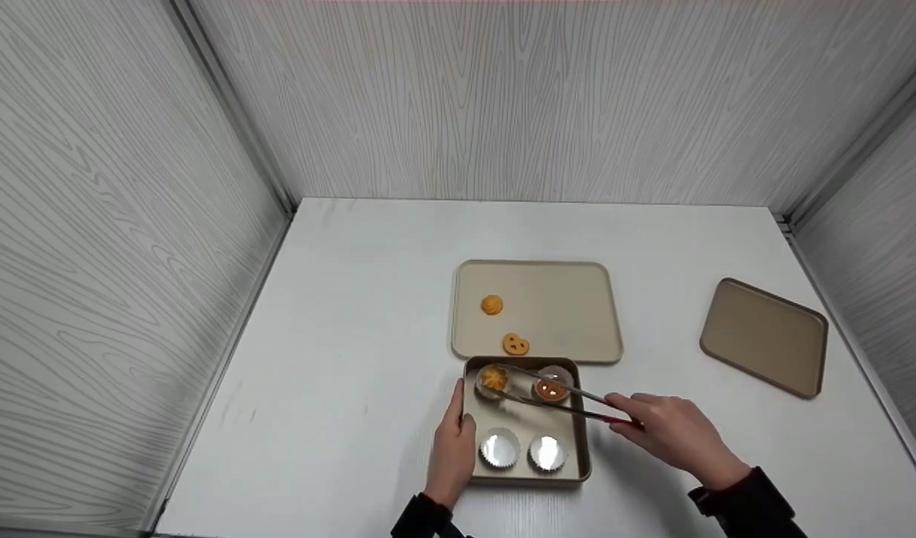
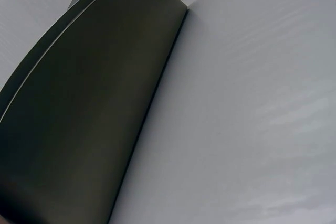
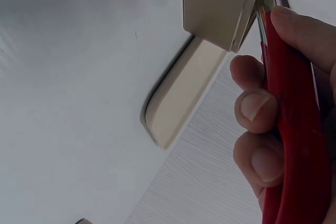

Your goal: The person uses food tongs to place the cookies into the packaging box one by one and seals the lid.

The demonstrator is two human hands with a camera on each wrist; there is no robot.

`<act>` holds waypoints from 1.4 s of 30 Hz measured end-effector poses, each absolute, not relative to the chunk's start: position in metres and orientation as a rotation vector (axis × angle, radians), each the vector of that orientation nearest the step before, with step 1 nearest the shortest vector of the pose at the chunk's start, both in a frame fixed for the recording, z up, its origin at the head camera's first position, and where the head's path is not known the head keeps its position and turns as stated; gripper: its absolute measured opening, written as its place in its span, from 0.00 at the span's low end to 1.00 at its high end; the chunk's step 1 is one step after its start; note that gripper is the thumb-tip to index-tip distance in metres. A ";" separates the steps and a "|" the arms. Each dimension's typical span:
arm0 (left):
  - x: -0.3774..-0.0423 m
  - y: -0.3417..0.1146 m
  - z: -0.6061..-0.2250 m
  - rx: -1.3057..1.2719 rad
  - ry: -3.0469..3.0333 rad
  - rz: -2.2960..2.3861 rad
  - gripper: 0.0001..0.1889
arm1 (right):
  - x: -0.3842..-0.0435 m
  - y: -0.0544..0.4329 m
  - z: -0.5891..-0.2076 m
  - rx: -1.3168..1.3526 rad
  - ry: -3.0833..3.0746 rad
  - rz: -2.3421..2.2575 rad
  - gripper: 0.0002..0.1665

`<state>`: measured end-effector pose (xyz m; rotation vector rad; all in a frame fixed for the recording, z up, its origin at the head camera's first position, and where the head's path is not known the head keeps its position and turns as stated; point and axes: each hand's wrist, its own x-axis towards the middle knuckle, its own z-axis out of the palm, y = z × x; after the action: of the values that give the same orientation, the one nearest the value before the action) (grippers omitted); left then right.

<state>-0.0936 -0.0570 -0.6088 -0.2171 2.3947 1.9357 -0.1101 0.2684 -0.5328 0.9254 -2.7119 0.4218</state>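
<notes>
In the head view my right hand [image 1: 671, 430] grips metal tongs with red handles [image 3: 299, 114]. The tongs reach over a deep square baking pan [image 1: 525, 478], their tips at a golden swirled cookie [image 1: 494, 377] in the cup at its far left corner. Beside it, a shiny orange-brown treat [image 1: 551, 389] sits in another cup. Two silver cups, a left one [image 1: 500, 448] and a right one [image 1: 547, 453], stand in the near half. My left hand [image 1: 452, 456] rests against the pan's left wall, fingers fairly straight; the left wrist view shows mostly the pan's outer wall [image 2: 94, 93].
Behind the pan lies a beige tray [image 1: 555, 299] with a swirled cookie [image 1: 491, 305] and a pretzel-shaped cookie [image 1: 515, 344]. A darker brown tray [image 1: 764, 336] lies at the right, near the side wall. Wood-grain panels [image 1: 533, 97] enclose the white table.
</notes>
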 end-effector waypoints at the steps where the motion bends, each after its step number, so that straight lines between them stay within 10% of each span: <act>1: -0.094 -0.057 -0.609 -0.220 2.398 1.932 0.30 | -0.110 0.268 -0.533 0.927 -2.716 0.423 0.21; 42: -0.094 -0.057 -0.609 -0.225 2.389 1.933 0.30 | -0.121 0.276 -0.522 0.849 -2.540 0.519 0.25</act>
<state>-0.0939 -0.0567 -0.6090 -0.2254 2.3891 1.9328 -0.1209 0.2758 -0.5219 0.8488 -2.5402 0.5187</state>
